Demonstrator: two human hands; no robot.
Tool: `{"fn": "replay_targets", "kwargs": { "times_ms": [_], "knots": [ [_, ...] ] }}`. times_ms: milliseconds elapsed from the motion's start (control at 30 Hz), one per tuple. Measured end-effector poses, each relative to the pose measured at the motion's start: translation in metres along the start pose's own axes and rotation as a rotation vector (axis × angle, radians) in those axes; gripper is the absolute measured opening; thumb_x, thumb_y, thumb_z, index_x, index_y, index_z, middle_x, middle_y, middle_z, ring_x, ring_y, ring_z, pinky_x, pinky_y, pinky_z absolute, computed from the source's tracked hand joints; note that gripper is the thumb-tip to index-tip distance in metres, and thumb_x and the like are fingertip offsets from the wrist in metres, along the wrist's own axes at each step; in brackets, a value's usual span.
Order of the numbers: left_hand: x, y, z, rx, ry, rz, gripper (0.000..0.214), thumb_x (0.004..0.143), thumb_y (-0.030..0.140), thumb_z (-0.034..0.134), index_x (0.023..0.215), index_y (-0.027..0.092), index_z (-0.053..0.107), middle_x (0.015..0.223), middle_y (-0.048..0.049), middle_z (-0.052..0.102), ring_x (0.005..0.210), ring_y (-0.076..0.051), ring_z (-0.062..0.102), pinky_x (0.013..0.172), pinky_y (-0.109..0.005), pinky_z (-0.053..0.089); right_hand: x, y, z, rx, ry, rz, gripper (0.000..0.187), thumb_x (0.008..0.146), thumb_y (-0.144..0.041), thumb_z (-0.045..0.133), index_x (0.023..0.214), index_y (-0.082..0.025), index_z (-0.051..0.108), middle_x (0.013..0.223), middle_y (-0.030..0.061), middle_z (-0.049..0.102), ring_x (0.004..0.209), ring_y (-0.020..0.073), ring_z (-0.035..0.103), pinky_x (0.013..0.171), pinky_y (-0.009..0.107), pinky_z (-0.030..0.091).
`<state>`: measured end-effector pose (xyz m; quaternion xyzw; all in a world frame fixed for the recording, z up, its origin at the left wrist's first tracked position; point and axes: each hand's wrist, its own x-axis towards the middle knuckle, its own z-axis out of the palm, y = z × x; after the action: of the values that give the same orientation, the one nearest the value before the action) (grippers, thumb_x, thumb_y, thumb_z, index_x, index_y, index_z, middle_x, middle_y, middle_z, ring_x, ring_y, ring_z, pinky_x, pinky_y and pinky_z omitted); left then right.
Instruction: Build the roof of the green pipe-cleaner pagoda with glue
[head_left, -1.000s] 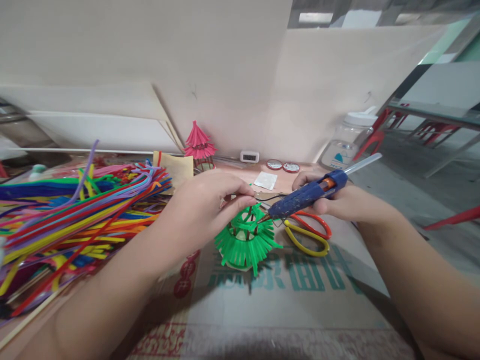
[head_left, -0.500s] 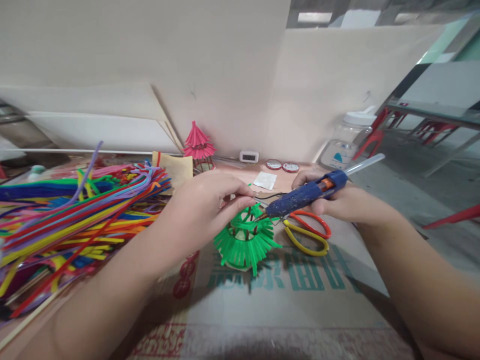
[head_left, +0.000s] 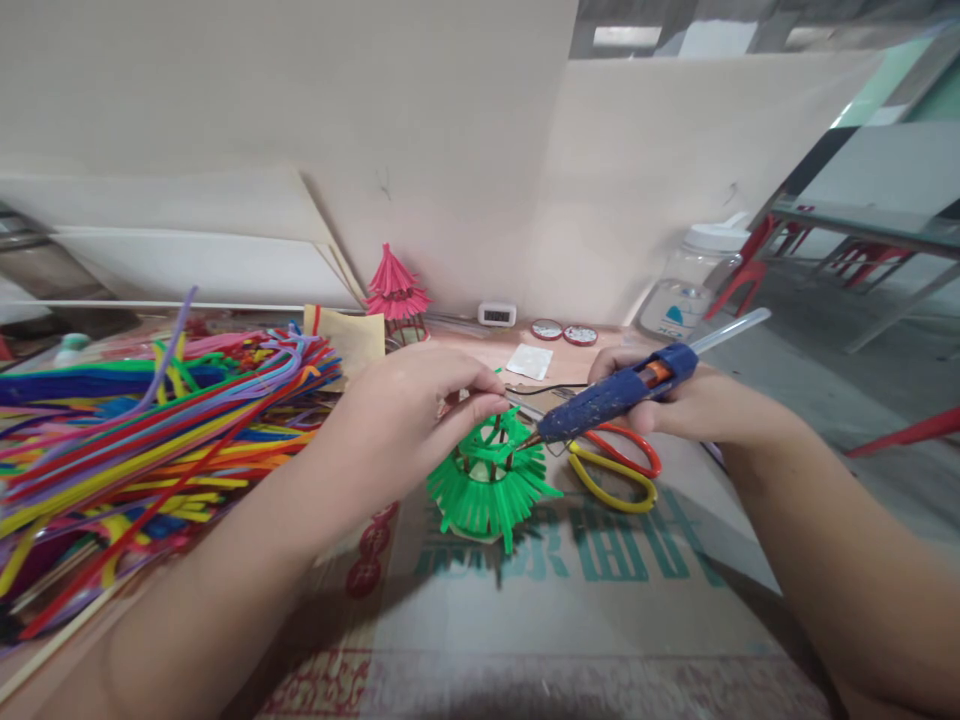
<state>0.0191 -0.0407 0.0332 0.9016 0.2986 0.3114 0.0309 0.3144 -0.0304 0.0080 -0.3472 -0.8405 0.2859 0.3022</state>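
Note:
A small green pagoda model (head_left: 491, 495), with fuzzy pipe-cleaner strips fanned out as tiered roofs on brown posts, stands in front of me. My left hand (head_left: 442, 405) pinches at its top, thumb against fingers, and a green tip pokes out above them. The fingers partly hide the upper tier. My right hand (head_left: 675, 400) is wrapped round a blue hot glue gun (head_left: 615, 400) with a clear glue stick in its back end. Its nozzle points left and down, close to the upper tier's right side; contact cannot be told.
Scissors (head_left: 619, 485) with red and yellow handles lie under the glue gun. Colourful pipe cleaners (head_left: 150, 450) are heaped at left. Behind stand a pink pagoda (head_left: 397, 285), a small digital clock (head_left: 496, 315), a white square (head_left: 529, 361) and a clear bottle (head_left: 679, 285). Printed cardboard (head_left: 570, 610) covers the table.
The glue gun and my right hand have shifted slightly to the right, drawing the nozzle back a little from the pagoda's upper tier. My left hand stays at its top.

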Motion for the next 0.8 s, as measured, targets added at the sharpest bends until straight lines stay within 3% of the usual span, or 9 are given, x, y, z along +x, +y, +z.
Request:
{"fn": "replay_targets", "kwargs": {
  "times_ms": [133,233,400,500,600,700,800],
  "knots": [
    [0.000,0.001,-0.001,-0.007,0.006,-0.008,0.015,0.094,0.025,0.060,0.085,0.018,0.070,0.080,0.0000,0.072,0.074,-0.014,0.064,0.067,-0.024,0.043,-0.004,0.012,-0.002,0.132,-0.029,0.060,0.056,0.076,-0.077,0.063,0.076,-0.021,0.064,0.066,0.0008,0.062,0.060,0.0163,0.056,0.057,0.029,0.045],
    [0.001,0.001,-0.002,-0.007,0.009,0.004,0.015,0.094,0.025,0.060,0.084,0.018,0.070,0.078,0.0001,0.072,0.074,-0.014,0.064,0.067,-0.024,0.044,-0.006,0.035,-0.002,0.194,0.055,0.198,0.056,0.084,-0.075,0.054,0.077,-0.020,0.068,0.070,0.0038,0.067,0.058,0.0165,0.057,0.054,0.030,0.045],
    [0.000,0.000,0.001,-0.018,-0.038,0.068,0.012,0.093,0.022,0.062,0.087,0.018,0.070,0.082,-0.0020,0.073,0.079,-0.016,0.065,0.074,-0.026,0.047,0.010,0.069,0.010,-0.135,0.333,0.512,0.041,0.083,-0.059,0.063,0.089,-0.020,0.074,0.088,0.0059,0.075,0.079,0.0220,0.066,0.064,0.030,0.050],
    [0.000,0.001,-0.001,-0.048,-0.067,0.065,0.014,0.095,0.025,0.060,0.102,0.020,0.072,0.091,-0.0032,0.074,0.082,-0.016,0.066,0.080,-0.027,0.049,0.030,0.090,0.020,-0.214,0.409,0.573,0.037,0.079,-0.051,0.070,0.093,-0.017,0.073,0.083,0.0068,0.074,0.079,0.0239,0.067,0.068,0.032,0.050],
    [-0.002,-0.002,-0.012,-0.062,-0.045,-0.027,0.025,0.097,0.034,0.059,0.116,0.021,0.069,0.096,-0.0039,0.074,0.085,-0.017,0.066,0.079,-0.027,0.051,0.048,0.117,0.026,-0.217,0.425,0.613,0.032,0.083,-0.045,0.069,0.091,-0.014,0.072,0.075,0.0062,0.072,0.072,0.0225,0.067,0.066,0.032,0.050],
    [-0.011,-0.017,-0.027,-0.056,-0.048,-0.131,0.040,0.092,0.047,0.063,0.123,0.022,0.066,0.106,-0.0062,0.073,0.093,-0.021,0.067,0.080,-0.029,0.054,0.060,0.145,0.028,-0.205,0.398,0.646,0.026,0.091,-0.037,0.067,0.098,-0.013,0.070,0.083,0.0050,0.072,0.075,0.0187,0.067,0.070,0.031,0.054],
    [-0.026,-0.043,-0.030,-0.100,-0.197,-0.194,0.077,0.081,0.051,0.076,0.147,0.027,0.046,0.139,-0.0114,0.062,0.121,-0.028,0.062,0.098,-0.036,0.053,0.064,0.164,0.030,-0.216,0.370,0.672,0.025,0.096,-0.036,0.063,0.107,-0.014,0.066,0.100,0.0044,0.070,0.084,0.0165,0.067,0.076,0.034,0.058]
  ]
}}
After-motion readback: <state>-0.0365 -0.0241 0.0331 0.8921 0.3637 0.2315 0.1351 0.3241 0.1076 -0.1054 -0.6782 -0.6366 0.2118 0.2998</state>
